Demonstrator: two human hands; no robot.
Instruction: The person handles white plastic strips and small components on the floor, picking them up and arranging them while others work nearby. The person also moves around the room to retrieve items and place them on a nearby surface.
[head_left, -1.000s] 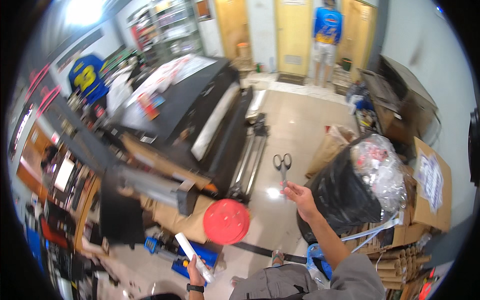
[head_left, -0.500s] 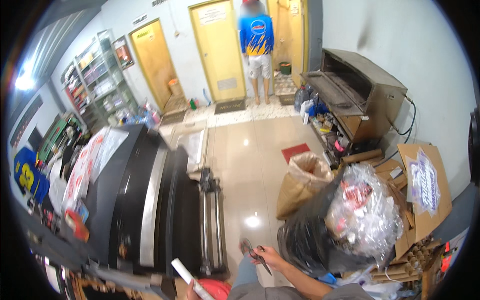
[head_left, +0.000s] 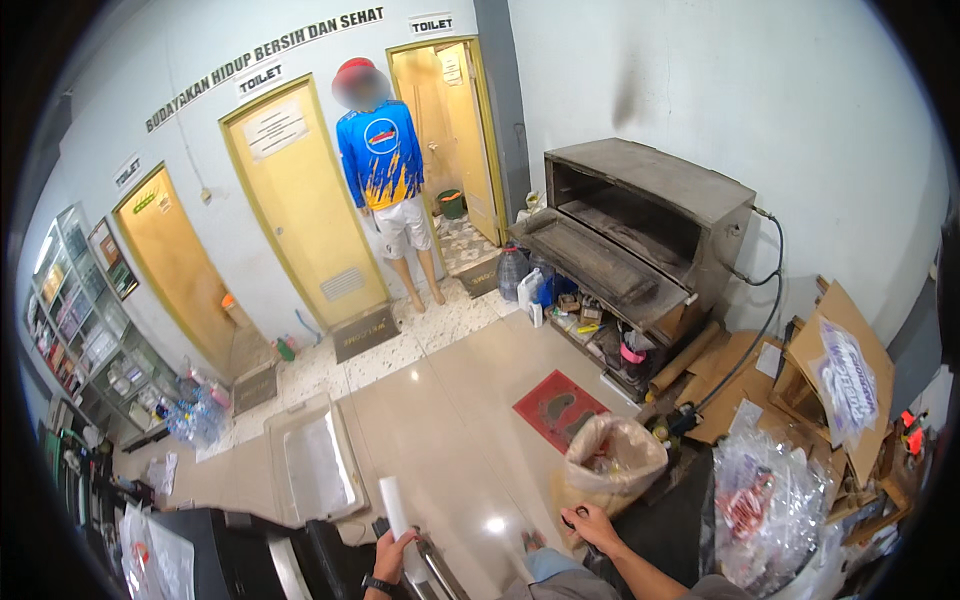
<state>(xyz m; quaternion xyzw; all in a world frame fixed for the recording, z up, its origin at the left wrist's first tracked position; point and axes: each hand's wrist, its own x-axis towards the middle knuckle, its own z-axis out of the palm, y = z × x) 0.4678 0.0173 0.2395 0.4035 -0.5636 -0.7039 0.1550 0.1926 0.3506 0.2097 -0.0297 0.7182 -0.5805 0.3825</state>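
Head view: your left hand (head_left: 389,557) clamps white roll (head_left: 394,508); right hand (head_left: 598,528) clamps scissors (head_left: 573,514), near rim of sack (head_left: 600,484); likely carrying; next move needs clearance.

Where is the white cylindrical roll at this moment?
In the head view, the white cylindrical roll is near the lower edge, left of centre, held in the person's left hand, with the shiny metal bars just to its right.

Red mat (head_left: 545,405) on tiled floor (head_left: 440,430); metal oven (head_left: 655,175), flap (head_left: 590,257) lowered; yellow door (head_left: 305,200) closed.
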